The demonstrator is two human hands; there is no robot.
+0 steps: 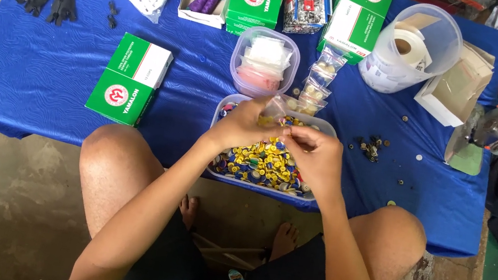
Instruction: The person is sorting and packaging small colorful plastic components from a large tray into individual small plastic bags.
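A clear plastic tray [226,102] full of small yellow, blue and white buttons [261,165] sits at the near edge of the blue table. Over it, my left hand [243,124] pinches a small clear plastic bag [277,106] that has a few buttons inside. My right hand [316,157] is just right of the bag, fingers curled together close to its mouth; whether they pinch a button is too small to tell. Both hands hover above the buttons.
Filled small bags [318,84] lie in a row behind the tray, beside a clear tub [264,62]. A green-and-white box [130,78] lies to the left, more boxes at the back. A round tub with tape rolls [413,47] and loose dark buttons [370,147] are on the right.
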